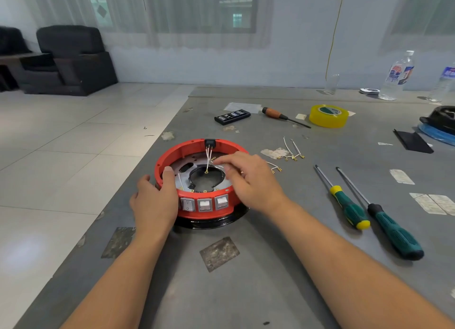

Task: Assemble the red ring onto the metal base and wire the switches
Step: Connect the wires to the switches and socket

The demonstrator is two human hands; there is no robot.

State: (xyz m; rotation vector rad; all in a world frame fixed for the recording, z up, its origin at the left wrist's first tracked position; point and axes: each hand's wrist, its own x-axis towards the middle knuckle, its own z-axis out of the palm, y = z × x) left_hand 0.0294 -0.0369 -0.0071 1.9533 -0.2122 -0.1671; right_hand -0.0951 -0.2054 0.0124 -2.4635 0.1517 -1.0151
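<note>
Red ring [172,154] sits on the metal base [183,161] at the table's [246,291] left-centre, w/ a black rim [211,224] showing underneath at the near side. Three white rocker switches [204,204] are set in the ring's near wall; a black switch [210,142] sits at the far wall w/ thin white wires [208,156] hanging down into the middle, ring terminals at the ends.

Left hand [154,200] grips the ring's near-left wall, thumb hooked over the top edge, fingers curled round the outside. Right hand [248,178] hovers over the ring's right side, fingers bent toward the wires; can't tell if it pinches one.

Spare wires w/ gold terminals [293,151] lie just right of the ring. Further right: two green-handled screwdrivers [349,207] side by side. Far side: bit case [232,116], wooden-handled screwdriver [283,116], yellow tape roll [328,115], water bottle [396,76].
</note>
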